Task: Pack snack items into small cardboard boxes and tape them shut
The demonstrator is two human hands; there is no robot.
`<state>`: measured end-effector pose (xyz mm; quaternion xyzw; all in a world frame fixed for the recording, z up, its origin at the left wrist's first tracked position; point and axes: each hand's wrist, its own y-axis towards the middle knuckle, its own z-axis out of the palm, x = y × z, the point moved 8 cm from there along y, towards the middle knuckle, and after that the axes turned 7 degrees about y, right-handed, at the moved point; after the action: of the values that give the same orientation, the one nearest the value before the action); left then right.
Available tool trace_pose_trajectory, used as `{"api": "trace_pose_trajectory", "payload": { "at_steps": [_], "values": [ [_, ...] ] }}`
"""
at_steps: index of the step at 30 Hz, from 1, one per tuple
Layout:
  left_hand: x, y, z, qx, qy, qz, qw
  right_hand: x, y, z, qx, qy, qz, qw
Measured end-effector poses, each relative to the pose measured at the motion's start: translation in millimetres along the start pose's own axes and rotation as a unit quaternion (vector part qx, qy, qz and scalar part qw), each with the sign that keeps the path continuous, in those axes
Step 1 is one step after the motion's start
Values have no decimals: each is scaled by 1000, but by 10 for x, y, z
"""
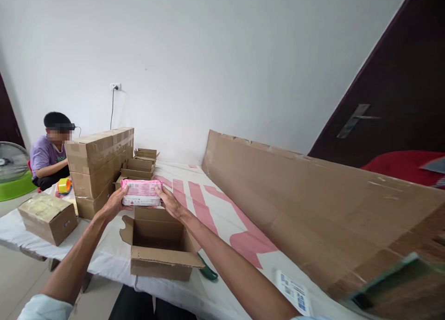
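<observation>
Between my two hands is a pink and white soft plastic packet with small print and a barcode, held level by its short ends. My left hand grips its left end, and my right hand grips the right end. Just below and nearer to me stands an open cardboard box with its flaps spread; the part of its inside that I can see is bare brown card. Beside that box, partly behind my right forearm, lies a dark green object whose kind I cannot make out.
Stacked cartons rise at the left, with several open boxes beside them. A taped carton sits near the left edge. A long cardboard panel bounds the right side. A label sheet lies front right. A person squats beyond.
</observation>
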<state>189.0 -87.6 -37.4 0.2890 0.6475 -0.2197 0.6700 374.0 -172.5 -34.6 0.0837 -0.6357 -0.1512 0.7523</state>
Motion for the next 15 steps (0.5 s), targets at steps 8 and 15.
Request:
{"api": "trace_pose_trajectory", "payload": {
  "at_steps": [8, 15],
  "values": [
    [-375, -130, 62, 86, 12, -3, 996, 453, -107, 67, 2, -99, -104, 990],
    [-1020, -138, 33, 128, 58, 61, 988, 1471, -391, 591, 74, -381, -329, 861]
  ]
}}
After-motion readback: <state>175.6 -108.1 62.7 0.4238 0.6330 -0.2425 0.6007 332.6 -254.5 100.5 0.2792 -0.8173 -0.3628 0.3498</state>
